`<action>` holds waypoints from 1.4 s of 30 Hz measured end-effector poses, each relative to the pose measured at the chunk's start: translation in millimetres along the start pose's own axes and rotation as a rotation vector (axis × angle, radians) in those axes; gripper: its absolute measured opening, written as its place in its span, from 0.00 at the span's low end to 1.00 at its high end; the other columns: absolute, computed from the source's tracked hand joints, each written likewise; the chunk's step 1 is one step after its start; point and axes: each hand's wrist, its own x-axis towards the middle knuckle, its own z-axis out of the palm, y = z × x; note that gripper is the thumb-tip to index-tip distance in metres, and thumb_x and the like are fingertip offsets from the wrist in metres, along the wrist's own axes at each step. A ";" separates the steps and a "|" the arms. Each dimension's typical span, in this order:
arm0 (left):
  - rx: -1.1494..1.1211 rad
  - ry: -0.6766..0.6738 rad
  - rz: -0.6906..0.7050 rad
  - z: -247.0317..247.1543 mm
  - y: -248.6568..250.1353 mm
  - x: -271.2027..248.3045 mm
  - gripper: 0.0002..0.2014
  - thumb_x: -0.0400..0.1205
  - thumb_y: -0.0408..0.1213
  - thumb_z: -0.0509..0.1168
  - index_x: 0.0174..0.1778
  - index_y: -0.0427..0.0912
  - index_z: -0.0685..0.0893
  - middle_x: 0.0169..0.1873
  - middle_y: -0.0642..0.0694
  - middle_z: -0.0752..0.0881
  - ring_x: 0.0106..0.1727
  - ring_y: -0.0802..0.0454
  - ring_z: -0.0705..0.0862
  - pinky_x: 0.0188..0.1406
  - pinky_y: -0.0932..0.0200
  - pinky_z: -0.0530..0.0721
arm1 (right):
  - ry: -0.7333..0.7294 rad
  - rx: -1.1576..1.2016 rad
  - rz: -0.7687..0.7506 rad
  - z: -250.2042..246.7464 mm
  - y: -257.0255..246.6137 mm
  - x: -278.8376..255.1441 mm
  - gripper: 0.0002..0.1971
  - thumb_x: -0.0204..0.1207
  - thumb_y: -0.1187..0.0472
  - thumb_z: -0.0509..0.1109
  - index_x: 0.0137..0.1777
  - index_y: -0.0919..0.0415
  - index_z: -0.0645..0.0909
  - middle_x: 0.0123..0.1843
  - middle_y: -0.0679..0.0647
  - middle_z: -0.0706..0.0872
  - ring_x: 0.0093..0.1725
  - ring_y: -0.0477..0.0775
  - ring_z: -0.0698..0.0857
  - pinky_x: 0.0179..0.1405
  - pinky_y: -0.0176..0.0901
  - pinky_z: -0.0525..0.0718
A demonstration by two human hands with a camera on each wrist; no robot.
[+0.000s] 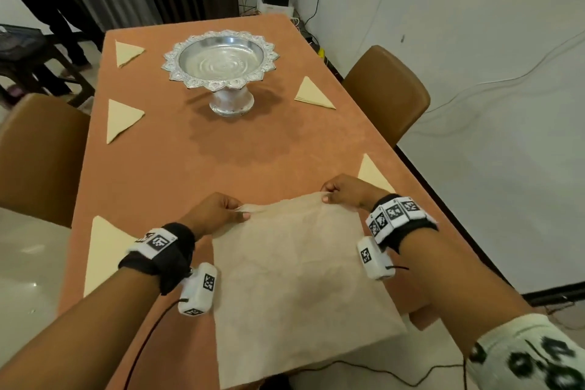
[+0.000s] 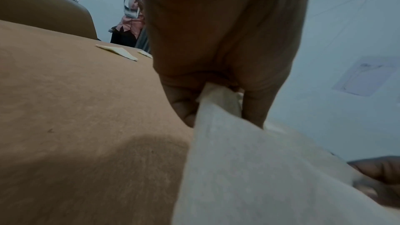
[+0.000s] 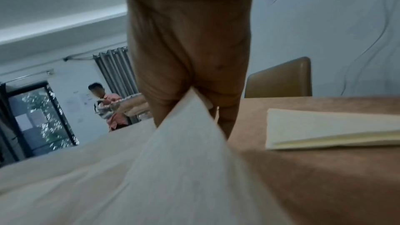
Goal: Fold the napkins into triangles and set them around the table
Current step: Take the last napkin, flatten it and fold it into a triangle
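Note:
An unfolded cream napkin (image 1: pixel 297 279) is spread at the near end of the orange table (image 1: pixel 177 168), its near edge hanging past the table's end. My left hand (image 1: pixel 218 212) pinches its far left corner and my right hand (image 1: pixel 343 191) pinches its far right corner. In the left wrist view the napkin (image 2: pixel 249 168) runs up between thumb and fingers of the left hand (image 2: pixel 216 102). The right wrist view shows the napkin (image 3: pixel 173 168) pinched by the right hand (image 3: pixel 194 105). Several folded triangles lie around the table, one (image 1: pixel 103 250) near left, one (image 1: pixel 372 172) near right.
A silver pedestal bowl (image 1: pixel 221 63) stands mid-table toward the far end. Brown chairs (image 1: pixel 386 89) (image 1: pixel 34 155) flank the table. Other triangles (image 1: pixel 122 119) (image 1: pixel 313 93) (image 1: pixel 126 52) lie along both sides. A person (image 3: pixel 108 105) stands beyond the far end.

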 end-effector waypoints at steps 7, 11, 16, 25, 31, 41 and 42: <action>0.567 0.277 0.086 -6.6 -21.5 61.9 0.22 0.81 0.44 0.66 0.72 0.47 0.75 0.71 0.43 0.76 0.70 0.42 0.73 0.64 0.50 0.74 | 0.325 -0.297 0.022 31.7 2.6 76.7 0.21 0.79 0.63 0.65 0.72 0.56 0.74 0.72 0.55 0.75 0.71 0.59 0.72 0.65 0.49 0.70; 0.670 0.533 0.279 19.4 -26.7 26.5 0.27 0.79 0.46 0.65 0.74 0.44 0.73 0.78 0.37 0.68 0.78 0.36 0.66 0.73 0.36 0.66 | 0.662 -0.419 -0.155 52.0 -9.6 49.7 0.23 0.75 0.65 0.69 0.71 0.58 0.75 0.75 0.57 0.73 0.74 0.60 0.72 0.71 0.57 0.68; 0.696 0.241 0.142 103.2 -48.5 -19.1 0.32 0.81 0.60 0.50 0.78 0.47 0.67 0.78 0.40 0.70 0.77 0.41 0.70 0.71 0.39 0.67 | 0.312 -0.435 -0.174 127.5 1.4 -1.5 0.33 0.77 0.46 0.45 0.82 0.56 0.58 0.84 0.54 0.58 0.83 0.54 0.57 0.81 0.61 0.55; 0.624 0.176 -0.114 120.8 -69.9 -31.2 0.48 0.65 0.79 0.22 0.80 0.58 0.30 0.80 0.54 0.31 0.83 0.51 0.35 0.79 0.37 0.42 | -0.017 -0.595 -0.078 125.3 36.7 -8.6 0.44 0.66 0.26 0.25 0.81 0.46 0.28 0.80 0.43 0.26 0.82 0.46 0.32 0.79 0.59 0.34; 0.751 0.077 -0.225 117.5 -46.0 -74.5 0.43 0.80 0.68 0.49 0.84 0.50 0.37 0.84 0.46 0.36 0.84 0.45 0.38 0.81 0.40 0.43 | 0.005 -0.632 -0.060 107.2 33.2 -45.6 0.36 0.84 0.42 0.51 0.84 0.54 0.38 0.85 0.50 0.36 0.84 0.50 0.39 0.80 0.59 0.40; 0.850 0.071 -0.098 174.2 -62.0 -141.4 0.51 0.65 0.77 0.48 0.81 0.52 0.64 0.82 0.47 0.63 0.80 0.45 0.66 0.72 0.37 0.69 | 0.045 -0.765 -0.361 139.4 108.3 -138.5 0.43 0.65 0.31 0.68 0.76 0.55 0.67 0.75 0.52 0.76 0.72 0.53 0.77 0.65 0.59 0.76; 0.852 0.103 -0.052 179.1 -64.7 -148.0 0.46 0.64 0.75 0.57 0.75 0.51 0.74 0.76 0.45 0.73 0.73 0.45 0.77 0.63 0.37 0.78 | 0.085 -0.767 -0.402 141.0 114.5 -143.0 0.43 0.63 0.36 0.74 0.75 0.54 0.68 0.74 0.52 0.77 0.71 0.53 0.78 0.65 0.59 0.76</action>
